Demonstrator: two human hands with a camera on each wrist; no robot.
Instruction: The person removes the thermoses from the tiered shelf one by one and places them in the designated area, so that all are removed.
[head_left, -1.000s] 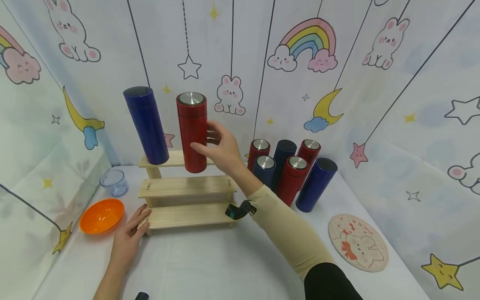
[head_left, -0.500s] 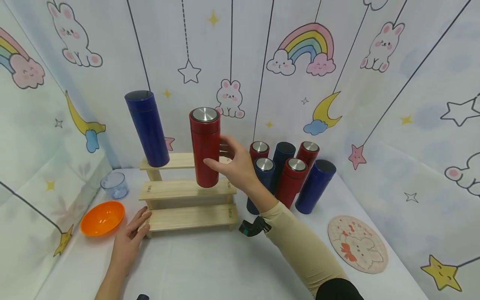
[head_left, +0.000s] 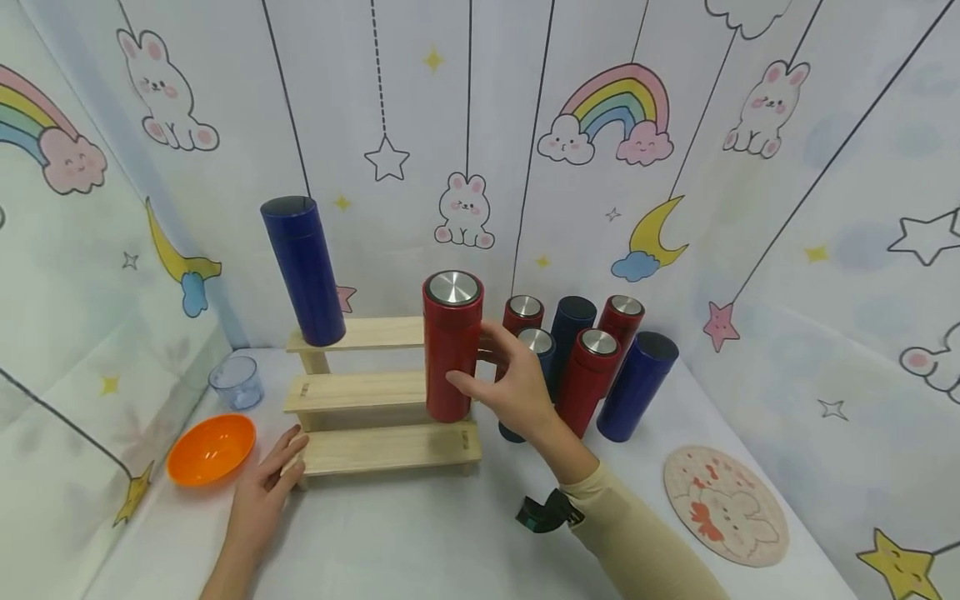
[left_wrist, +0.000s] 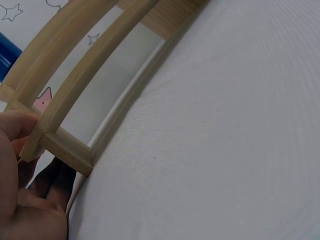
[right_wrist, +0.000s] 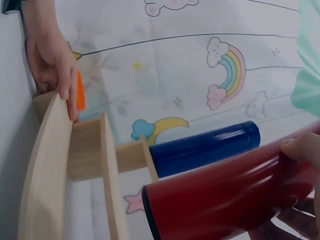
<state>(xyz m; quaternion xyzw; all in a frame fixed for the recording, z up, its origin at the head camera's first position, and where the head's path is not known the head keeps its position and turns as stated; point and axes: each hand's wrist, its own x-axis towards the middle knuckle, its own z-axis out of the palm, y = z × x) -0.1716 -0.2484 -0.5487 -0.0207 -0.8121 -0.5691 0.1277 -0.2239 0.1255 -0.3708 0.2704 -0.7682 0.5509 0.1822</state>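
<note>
Head view shows the right hand (head_left: 517, 387) wrapped round a glossy red cylindrical flask (head_left: 452, 346), upright with its base at the lowest step. Left hand (head_left: 264, 492) lies flat, fingers straight, against the pale wooden stepped rack (head_left: 360, 392).

Staged recording booth; cartoon backdrop (head_left: 600, 108) encloses white table (head_left: 450, 542)

We see a red flask (head_left: 452, 350) with a silvery steel cap, and a dark blue flask (head_left: 303, 271) on the pale wooden rack (head_left: 375, 392). Beside them stand more red and blue flasks (head_left: 592, 367). The bowl (head_left: 211, 448) is orange, the cup (head_left: 236, 382) clear bluish, the round mat (head_left: 724, 505) cream with red rabbits, the backdrop (head_left: 615, 104) white with pastel rainbows.
</note>
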